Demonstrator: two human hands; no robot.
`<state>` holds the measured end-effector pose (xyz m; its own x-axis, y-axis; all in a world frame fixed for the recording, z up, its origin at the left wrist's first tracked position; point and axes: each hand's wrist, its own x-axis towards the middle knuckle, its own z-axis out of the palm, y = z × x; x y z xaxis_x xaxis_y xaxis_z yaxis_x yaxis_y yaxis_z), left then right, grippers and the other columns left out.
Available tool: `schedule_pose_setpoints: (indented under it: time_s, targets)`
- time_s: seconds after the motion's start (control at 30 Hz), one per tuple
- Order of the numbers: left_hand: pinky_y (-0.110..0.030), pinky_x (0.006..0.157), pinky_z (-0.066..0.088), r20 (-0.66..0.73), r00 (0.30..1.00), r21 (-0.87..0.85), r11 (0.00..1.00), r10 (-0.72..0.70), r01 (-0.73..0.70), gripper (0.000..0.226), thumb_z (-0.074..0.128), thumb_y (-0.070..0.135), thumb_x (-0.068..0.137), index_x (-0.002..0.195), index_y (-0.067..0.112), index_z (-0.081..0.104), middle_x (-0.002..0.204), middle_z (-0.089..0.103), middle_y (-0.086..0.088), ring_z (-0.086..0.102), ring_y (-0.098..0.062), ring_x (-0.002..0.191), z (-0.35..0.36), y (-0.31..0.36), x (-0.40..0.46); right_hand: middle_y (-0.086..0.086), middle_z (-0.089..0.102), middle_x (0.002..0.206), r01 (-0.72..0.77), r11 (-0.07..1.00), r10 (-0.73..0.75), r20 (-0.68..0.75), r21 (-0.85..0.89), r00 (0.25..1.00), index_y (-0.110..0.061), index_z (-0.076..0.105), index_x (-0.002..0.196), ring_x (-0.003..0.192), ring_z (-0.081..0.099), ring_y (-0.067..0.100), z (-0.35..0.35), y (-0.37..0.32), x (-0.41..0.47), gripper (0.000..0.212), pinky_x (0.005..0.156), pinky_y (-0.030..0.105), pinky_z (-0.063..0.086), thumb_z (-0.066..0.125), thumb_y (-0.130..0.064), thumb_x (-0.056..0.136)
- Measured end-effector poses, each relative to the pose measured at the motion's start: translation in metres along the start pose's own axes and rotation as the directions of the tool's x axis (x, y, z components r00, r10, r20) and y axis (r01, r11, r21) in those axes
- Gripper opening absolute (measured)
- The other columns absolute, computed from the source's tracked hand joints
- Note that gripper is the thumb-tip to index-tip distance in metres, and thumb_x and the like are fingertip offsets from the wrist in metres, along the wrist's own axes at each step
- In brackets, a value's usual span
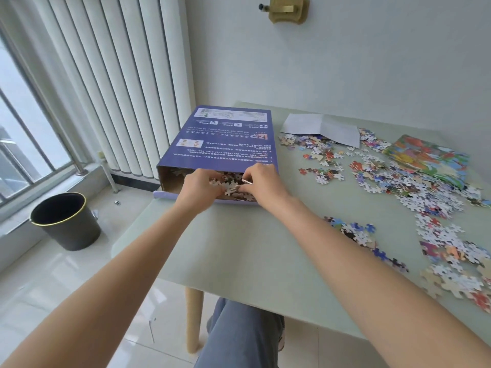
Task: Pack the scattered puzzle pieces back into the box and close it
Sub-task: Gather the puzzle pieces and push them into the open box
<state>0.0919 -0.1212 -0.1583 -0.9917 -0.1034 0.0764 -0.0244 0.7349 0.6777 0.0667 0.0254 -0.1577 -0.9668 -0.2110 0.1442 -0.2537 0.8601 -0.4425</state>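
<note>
Pale green, the bench (239, 251) carries a purple box (220, 136) lying flat at its far left corner, open end toward the person. Both hands meet at that opening: left hand (198, 188) and right hand (261, 181) each have a grip on loose puzzle pieces (230, 187). Right of the box, many pieces (414, 187) lie scattered. They look light, stiff and prone to spill; cupped handfuls should work best.

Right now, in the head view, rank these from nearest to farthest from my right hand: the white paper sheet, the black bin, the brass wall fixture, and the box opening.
From the right hand:
1. Box opening, right at the fingers.
2. White paper sheet, up and to the right on the table.
3. Brass wall fixture, high on the wall.
4. Black bin, on the floor, far left.
</note>
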Motion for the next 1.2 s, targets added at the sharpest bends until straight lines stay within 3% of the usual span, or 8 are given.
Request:
schedule_pose_setpoints:
  time_s: [0.23,0.37,0.57,0.73,0.87,0.97,1.1,1.2]
  targets:
    - [-0.022,0.097,0.031,0.097,0.973,0.166,0.960,0.211,-0.225,0.038,0.046,0.003,0.091,0.124,0.013,0.060,0.135,0.052,-0.006,0.047,-0.024,0.124,-0.005,-0.006,-0.013,0.013,0.059,0.120,0.124,0.992,-0.125,0.164,0.015,0.979,-0.010,0.062,0.122,0.114,0.051,0.028,-0.007,0.003,-0.020,0.037,0.082,0.025,0.032,0.062,-0.024,0.088]
    - [-0.029,0.105,0.033,0.087,0.954,0.222,0.928,0.288,-0.300,0.044,0.043,-0.006,0.087,0.121,0.015,0.063,0.137,0.051,-0.006,0.046,-0.024,0.127,-0.006,-0.021,-0.013,0.008,0.048,0.139,0.161,0.987,-0.162,0.083,0.028,0.983,-0.011,0.058,0.127,0.130,0.042,0.021,-0.017,0.013,-0.039,0.034,0.102,0.021,0.026,0.048,-0.023,0.096]
    - [-0.039,0.110,0.032,0.281,0.910,0.307,0.870,0.303,-0.385,0.068,0.040,-0.005,0.076,0.134,0.029,0.050,0.146,0.042,0.004,0.038,-0.021,0.134,-0.006,-0.031,-0.019,0.007,0.038,0.147,0.164,0.986,-0.136,0.398,-0.038,0.907,-0.022,0.052,0.133,0.138,0.033,0.024,-0.009,0.009,-0.047,0.051,0.112,0.037,0.027,0.028,-0.049,0.098]
    - [-0.039,0.109,0.032,0.322,0.901,0.342,0.851,0.292,-0.398,0.070,0.043,0.001,0.074,0.136,0.034,0.045,0.148,0.037,0.012,0.037,-0.019,0.134,-0.007,-0.026,-0.012,0.012,0.041,0.143,0.071,0.987,-0.011,0.381,-0.144,0.924,-0.015,0.045,0.137,0.131,0.039,0.030,0.006,0.001,-0.008,0.067,0.108,0.040,0.032,0.020,-0.059,0.094]
    - [-0.036,0.098,0.041,0.168,0.929,0.329,0.869,0.331,-0.369,0.055,0.046,0.004,0.076,0.123,0.029,0.059,0.129,0.054,0.005,0.049,-0.022,0.119,-0.010,-0.025,-0.013,0.018,0.046,0.132,0.017,0.987,0.033,0.298,-0.162,0.954,-0.005,0.050,0.129,0.124,0.043,0.034,0.020,-0.002,0.006,0.062,0.103,0.045,0.036,0.027,-0.052,0.097]
    - [-0.039,0.093,0.044,0.077,0.956,0.326,0.900,0.281,-0.291,0.044,0.040,0.021,0.078,0.113,0.028,0.065,0.117,0.060,0.003,0.054,-0.023,0.110,-0.011,-0.032,-0.018,0.011,0.053,0.119,0.117,0.980,-0.094,0.147,-0.160,0.985,-0.008,0.058,0.108,0.115,0.048,0.030,0.022,-0.001,-0.012,0.042,0.095,0.044,0.042,0.032,-0.038,0.098]
    - [-0.037,0.101,0.038,0.210,0.948,0.358,0.883,0.241,-0.304,0.050,0.029,0.031,0.084,0.122,0.027,0.060,0.132,0.054,0.004,0.048,-0.020,0.120,-0.012,-0.034,-0.011,0.002,0.056,0.090,0.175,0.979,-0.150,0.209,-0.105,0.966,-0.025,0.042,0.063,0.095,0.055,0.026,0.014,0.008,-0.034,0.041,0.080,0.042,0.047,0.027,-0.042,0.097]
    - [-0.039,0.106,0.031,0.314,0.926,0.390,0.860,0.211,-0.329,0.043,0.030,0.027,0.094,0.132,0.030,0.050,0.142,0.043,0.007,0.041,-0.018,0.129,-0.010,-0.027,0.003,0.002,0.058,0.103,0.179,0.982,-0.155,0.307,-0.054,0.939,-0.025,0.060,0.085,0.106,0.054,0.024,0.014,0.009,-0.021,0.044,0.092,0.042,0.043,0.026,-0.050,0.097]
